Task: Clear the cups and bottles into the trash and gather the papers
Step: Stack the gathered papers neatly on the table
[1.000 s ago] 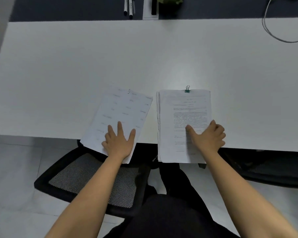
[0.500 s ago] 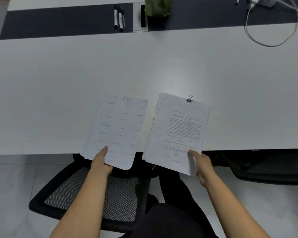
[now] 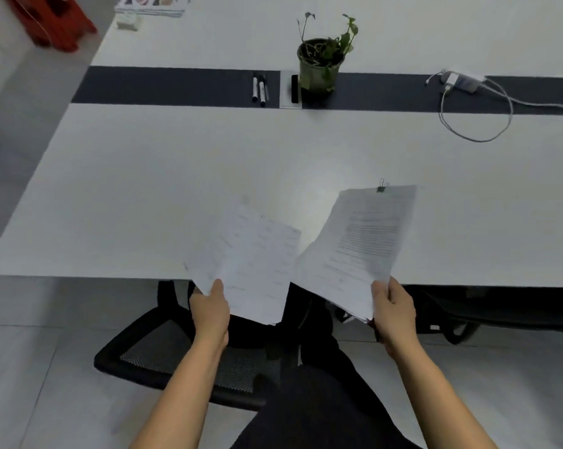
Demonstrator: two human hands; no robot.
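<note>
Fingers of the left hand [image 3: 210, 307] are pinched on a thin white printed paper sheaf [image 3: 254, 254]; those of the right hand [image 3: 393, 306] are clamped on a thicker white clip-bound paper stack [image 3: 367, 234]. Both are held over the near edge of the white desk [image 3: 144, 189].

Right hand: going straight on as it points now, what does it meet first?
Likely the near edge of the white table, just beyond the right hand and the clipped stack it grips; height unclear, it may pass over.
</note>
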